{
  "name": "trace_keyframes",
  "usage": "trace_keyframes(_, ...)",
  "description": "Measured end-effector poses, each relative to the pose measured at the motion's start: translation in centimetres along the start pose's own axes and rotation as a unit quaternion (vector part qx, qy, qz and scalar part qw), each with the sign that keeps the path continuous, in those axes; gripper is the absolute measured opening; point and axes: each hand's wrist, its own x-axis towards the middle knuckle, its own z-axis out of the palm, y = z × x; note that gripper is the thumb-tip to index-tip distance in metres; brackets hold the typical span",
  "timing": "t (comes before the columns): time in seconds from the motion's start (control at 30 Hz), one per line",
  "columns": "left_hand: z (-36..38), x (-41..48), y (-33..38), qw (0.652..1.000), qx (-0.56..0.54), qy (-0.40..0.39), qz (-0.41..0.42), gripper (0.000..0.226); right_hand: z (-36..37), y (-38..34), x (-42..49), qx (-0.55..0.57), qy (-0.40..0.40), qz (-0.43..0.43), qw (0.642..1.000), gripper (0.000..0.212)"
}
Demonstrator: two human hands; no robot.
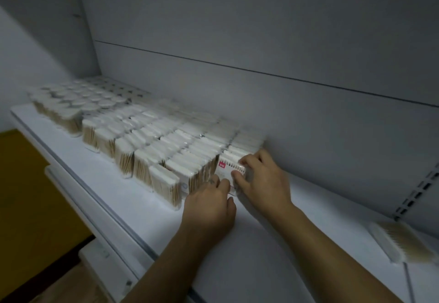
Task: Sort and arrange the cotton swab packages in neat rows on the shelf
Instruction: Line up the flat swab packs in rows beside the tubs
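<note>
Several rows of cotton swab packages (152, 143) stand upright on the white shelf (320, 207), running from the far left corner toward the middle. At the right end of the rows stands one package with a pink label (226, 168). My right hand (263, 181) grips it from the right, fingers curled over its top edge. My left hand (209, 205) is at its lower front edge, fingertips pinching the wrapper. A loose package (401, 241) lies flat on the shelf at the far right.
The grey back panel (261, 41) rises just behind the rows. A slotted upright (418, 193) runs along the right edge. The shelf's front rail (99, 198) slants from upper left to bottom centre, with a lower shelf and brown floor beyond it.
</note>
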Motion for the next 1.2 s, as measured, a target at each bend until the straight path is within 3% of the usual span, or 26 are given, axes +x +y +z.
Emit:
trace_keyframes(0.2,-0.2,0.1,0.4,1.000,0.001,-0.003,0.023,0.025,-1.8,-0.4,0.0,-0.023,-0.021,0.002,1.000,0.044)
trace_keyframes(0.33,-1.1,0.8,1.7,0.997,-0.010,0.007,0.070,0.023,-5.4,-0.1,1.3,-0.041,0.021,0.017,0.999,0.034)
trace_keyframes(0.43,-1.9,1.5,4.0,0.992,-0.044,0.024,0.118,0.025,-8.9,2.0,1.3,-0.084,-0.016,0.059,0.995,0.031)
trace_keyframes(0.53,-2.0,2.4,7.3,0.984,-0.076,0.019,0.163,0.030,-12.3,5.6,-0.2,-0.145,-0.078,0.121,0.979,0.036)
trace_keyframes(0.7,-0.6,3.6,13.8,0.957,-0.107,-0.029,0.267,0.036,-16.5,11.2,-5.6,-0.204,-0.092,0.245,0.943,0.034)
trace_keyframes(0.8,1.8,2.9,17.1,0.938,-0.119,-0.078,0.317,0.046,-16.3,13.3,-10.7,-0.298,-0.065,0.234,0.923,0.038)
trace_keyframes(0.93,5.0,2.0,18.5,0.920,-0.113,-0.149,0.346,0.052,-15.3,14.1,-14.3,-0.379,-0.172,0.210,0.884,0.048)
trace_keyframes(1.07,5.8,2.8,16.2,0.922,-0.122,-0.140,0.339,0.062,-15.1,13.5,-12.9,-0.326,-0.075,0.239,0.912,0.038)
trace_keyframes(1.2,5.7,2.7,14.8,0.929,-0.177,-0.158,0.283,0.070,-13.6,12.9,-12.3,-0.309,-0.027,0.203,0.929,0.046)
